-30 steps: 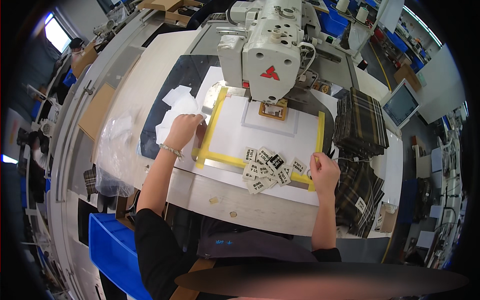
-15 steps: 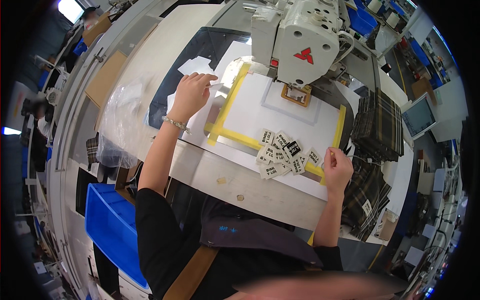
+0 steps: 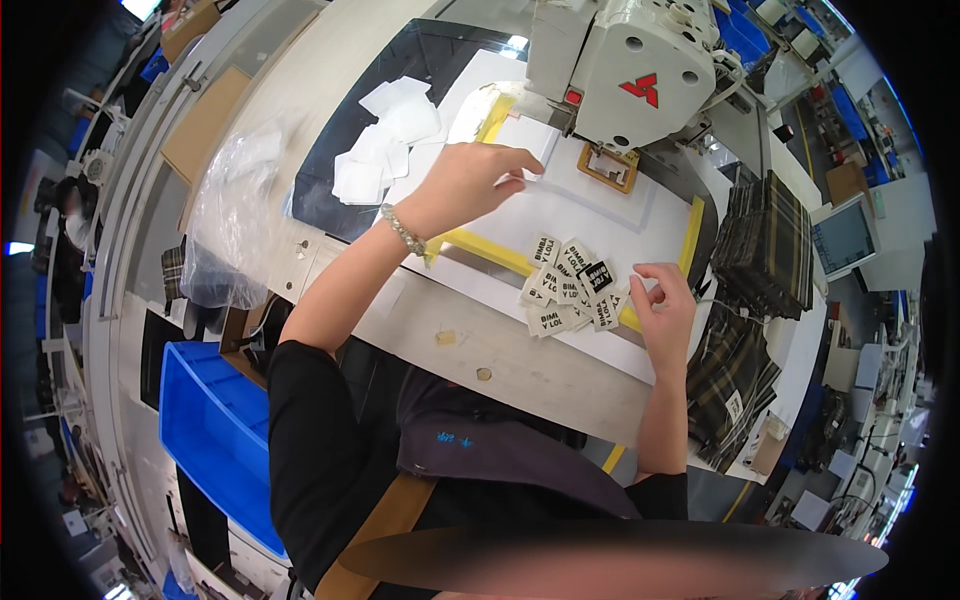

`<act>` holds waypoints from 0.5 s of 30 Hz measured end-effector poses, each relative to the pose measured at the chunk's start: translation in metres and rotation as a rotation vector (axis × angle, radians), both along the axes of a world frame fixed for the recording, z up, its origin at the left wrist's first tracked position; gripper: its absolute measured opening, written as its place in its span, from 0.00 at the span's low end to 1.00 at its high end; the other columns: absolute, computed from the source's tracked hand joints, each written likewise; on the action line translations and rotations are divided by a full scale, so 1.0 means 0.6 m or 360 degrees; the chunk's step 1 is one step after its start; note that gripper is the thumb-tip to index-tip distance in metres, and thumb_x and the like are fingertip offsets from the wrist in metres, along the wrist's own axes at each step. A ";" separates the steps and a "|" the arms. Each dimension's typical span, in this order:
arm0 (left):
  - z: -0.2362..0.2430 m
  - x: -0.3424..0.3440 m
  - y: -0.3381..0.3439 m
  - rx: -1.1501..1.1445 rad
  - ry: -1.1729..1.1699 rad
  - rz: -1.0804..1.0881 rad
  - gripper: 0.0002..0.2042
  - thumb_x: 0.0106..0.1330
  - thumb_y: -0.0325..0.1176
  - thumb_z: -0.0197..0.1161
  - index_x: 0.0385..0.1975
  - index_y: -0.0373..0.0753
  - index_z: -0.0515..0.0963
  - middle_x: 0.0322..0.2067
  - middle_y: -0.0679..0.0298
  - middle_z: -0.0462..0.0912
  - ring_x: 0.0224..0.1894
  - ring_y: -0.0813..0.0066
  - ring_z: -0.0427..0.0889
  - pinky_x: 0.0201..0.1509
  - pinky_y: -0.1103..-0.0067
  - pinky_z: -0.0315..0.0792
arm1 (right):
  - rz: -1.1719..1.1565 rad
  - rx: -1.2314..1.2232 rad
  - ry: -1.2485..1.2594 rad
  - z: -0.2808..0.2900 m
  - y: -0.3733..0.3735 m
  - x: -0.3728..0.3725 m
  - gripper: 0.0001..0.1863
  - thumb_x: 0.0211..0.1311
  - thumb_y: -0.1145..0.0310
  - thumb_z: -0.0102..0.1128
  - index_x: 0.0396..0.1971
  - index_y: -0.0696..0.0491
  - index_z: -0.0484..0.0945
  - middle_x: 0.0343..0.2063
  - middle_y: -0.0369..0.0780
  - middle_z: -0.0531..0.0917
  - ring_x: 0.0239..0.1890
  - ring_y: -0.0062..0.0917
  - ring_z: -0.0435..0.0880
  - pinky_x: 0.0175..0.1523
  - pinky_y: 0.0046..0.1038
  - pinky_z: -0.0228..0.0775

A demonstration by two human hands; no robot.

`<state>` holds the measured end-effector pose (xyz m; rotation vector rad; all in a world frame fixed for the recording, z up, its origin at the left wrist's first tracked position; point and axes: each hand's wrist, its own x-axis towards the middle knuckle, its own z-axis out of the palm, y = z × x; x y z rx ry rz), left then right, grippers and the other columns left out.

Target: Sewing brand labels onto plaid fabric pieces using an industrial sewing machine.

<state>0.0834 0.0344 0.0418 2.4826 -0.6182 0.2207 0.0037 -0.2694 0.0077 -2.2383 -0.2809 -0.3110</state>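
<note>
My left hand (image 3: 480, 180) reaches over the left of a white board (image 3: 600, 235) edged with yellow tape, index finger and thumb at what looks like a white piece (image 3: 530, 172). Just beyond is a square gold frame (image 3: 622, 180) under the white sewing machine head (image 3: 625, 90). My right hand (image 3: 660, 305) is open at the board's lower right, thumb and index apart, beside a loose pile of printed labels (image 3: 568, 285), one black among cream ones. A heap of white squares (image 3: 380, 140) lies left on a dark glossy plate (image 3: 325, 165).
Dark plaid fabric stacks (image 3: 765, 240) and a monitor (image 3: 843, 240) stand at right. Crumpled plastic (image 3: 225, 230) and cardboard (image 3: 200, 130) lie at left. A blue bin (image 3: 215, 440) sits below the table's left edge (image 3: 330, 300).
My left hand has moved right from the white squares onto the board. My right hand's pinched fingers have parted. The view has shifted, so the table appears higher and farther right.
</note>
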 end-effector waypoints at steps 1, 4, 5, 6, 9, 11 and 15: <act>-0.011 0.003 -0.011 -0.0119 -0.0038 -0.0118 0.09 0.59 0.29 0.64 0.39 0.45 0.83 0.30 0.66 0.86 0.27 0.70 0.83 0.34 0.77 0.76 | 0.0062 0.0028 0.0067 0.011 0.015 0.004 0.12 0.54 0.76 0.66 0.40 0.57 0.80 0.36 0.37 0.79 0.21 0.15 0.71 0.25 0.17 0.63; -0.031 0.019 -0.064 -0.0309 -0.0122 -0.0334 0.08 0.59 0.29 0.66 0.37 0.44 0.84 0.30 0.66 0.86 0.26 0.70 0.83 0.32 0.78 0.76 | 0.0078 0.0205 0.0216 0.034 0.050 0.024 0.16 0.54 0.76 0.67 0.44 0.56 0.79 0.41 0.37 0.78 0.21 0.14 0.72 0.26 0.17 0.65; -0.037 0.024 -0.082 -0.0373 -0.0168 -0.0433 0.07 0.58 0.30 0.66 0.36 0.43 0.84 0.30 0.65 0.86 0.26 0.69 0.83 0.32 0.78 0.76 | 0.0032 0.0362 0.0295 0.036 0.053 0.033 0.17 0.54 0.76 0.67 0.46 0.56 0.78 0.43 0.37 0.77 0.21 0.13 0.72 0.26 0.17 0.65; -0.039 0.027 -0.096 -0.0379 -0.0171 -0.0459 0.07 0.58 0.30 0.66 0.36 0.43 0.84 0.30 0.65 0.86 0.26 0.69 0.83 0.32 0.78 0.76 | 0.0006 0.0359 0.0287 0.033 0.052 0.045 0.17 0.54 0.76 0.67 0.46 0.56 0.78 0.43 0.37 0.77 0.21 0.13 0.72 0.26 0.17 0.65; -0.044 0.033 -0.131 -0.0500 -0.0030 -0.0492 0.06 0.57 0.31 0.65 0.34 0.44 0.82 0.29 0.62 0.85 0.31 0.65 0.84 0.35 0.73 0.77 | 0.0020 0.0539 0.0363 0.000 0.037 0.094 0.16 0.54 0.75 0.68 0.44 0.57 0.78 0.43 0.38 0.77 0.19 0.12 0.73 0.25 0.18 0.67; -0.047 0.037 -0.138 -0.0578 0.0125 -0.0491 0.07 0.57 0.31 0.66 0.35 0.43 0.83 0.29 0.61 0.85 0.30 0.65 0.84 0.34 0.73 0.77 | 0.0134 0.0679 0.0644 -0.027 0.029 0.123 0.12 0.57 0.73 0.67 0.40 0.57 0.78 0.30 0.34 0.80 0.17 0.11 0.72 0.22 0.15 0.64; -0.056 0.053 -0.144 -0.0713 0.0431 -0.0410 0.09 0.57 0.31 0.68 0.37 0.42 0.83 0.28 0.61 0.84 0.25 0.68 0.83 0.31 0.75 0.76 | 0.0173 0.0832 0.0765 -0.022 0.013 0.146 0.06 0.58 0.72 0.67 0.29 0.56 0.78 0.24 0.33 0.79 0.16 0.12 0.73 0.21 0.15 0.63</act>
